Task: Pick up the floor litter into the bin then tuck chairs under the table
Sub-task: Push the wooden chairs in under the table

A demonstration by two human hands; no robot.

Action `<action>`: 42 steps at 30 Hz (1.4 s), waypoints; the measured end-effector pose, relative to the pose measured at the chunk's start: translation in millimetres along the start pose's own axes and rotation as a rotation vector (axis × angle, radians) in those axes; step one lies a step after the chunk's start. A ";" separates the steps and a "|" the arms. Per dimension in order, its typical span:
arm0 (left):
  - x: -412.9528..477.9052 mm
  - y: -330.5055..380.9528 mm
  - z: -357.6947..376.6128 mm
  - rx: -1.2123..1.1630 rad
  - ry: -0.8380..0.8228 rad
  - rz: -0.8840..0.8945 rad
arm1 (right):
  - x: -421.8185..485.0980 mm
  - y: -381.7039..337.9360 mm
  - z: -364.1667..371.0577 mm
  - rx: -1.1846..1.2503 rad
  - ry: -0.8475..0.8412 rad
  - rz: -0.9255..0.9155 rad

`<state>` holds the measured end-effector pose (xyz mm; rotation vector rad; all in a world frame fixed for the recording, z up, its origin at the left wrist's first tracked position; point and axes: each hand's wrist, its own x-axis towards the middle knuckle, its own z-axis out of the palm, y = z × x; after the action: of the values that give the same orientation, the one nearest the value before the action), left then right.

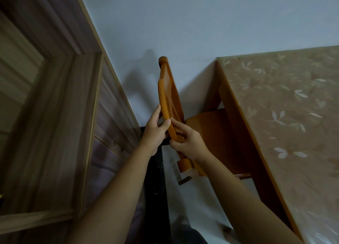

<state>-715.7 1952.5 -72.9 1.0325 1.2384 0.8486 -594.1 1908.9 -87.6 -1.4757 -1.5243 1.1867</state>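
Your left hand (156,129) and right hand (189,142) curl round the top rail (166,96) of the wooden chair (207,128), whose seat sits partly under the table (275,106). The chair is likely rigid, hard and fairly heavy, so the rail is a sound hold.

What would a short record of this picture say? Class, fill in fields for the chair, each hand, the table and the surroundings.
chair: wooden, seat partly under the table
left hand: grips the chair's top rail
right hand: grips the same rail, close beside the left hand
table: wooden, leaf-patterned cover, right of the chair
surroundings: pale wall behind, wooden door on the left
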 end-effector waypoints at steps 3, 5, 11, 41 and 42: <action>-4.3 2.4 -0.6 0.015 -0.011 -0.001 | -4.2 -2.7 -0.2 0.020 -0.020 0.048; -7.4 4.3 0.2 0.026 -0.004 -0.007 | -8.2 -4.0 -1.9 0.005 -0.039 0.067; -16.9 6.9 5.7 -0.001 0.065 -0.019 | -15.6 -6.0 -4.1 -0.037 -0.077 0.077; 22.8 -8.0 -6.1 0.119 0.011 -0.002 | 13.3 -7.4 -11.8 -0.069 -0.103 0.084; 22.2 -8.1 -6.7 0.109 0.003 -0.005 | 12.8 -6.5 -11.4 -0.067 -0.101 0.092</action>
<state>-719.2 1971.5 -88.0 1.1151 1.3004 0.7863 -587.2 1923.6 -79.1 -1.5651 -1.5920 1.2931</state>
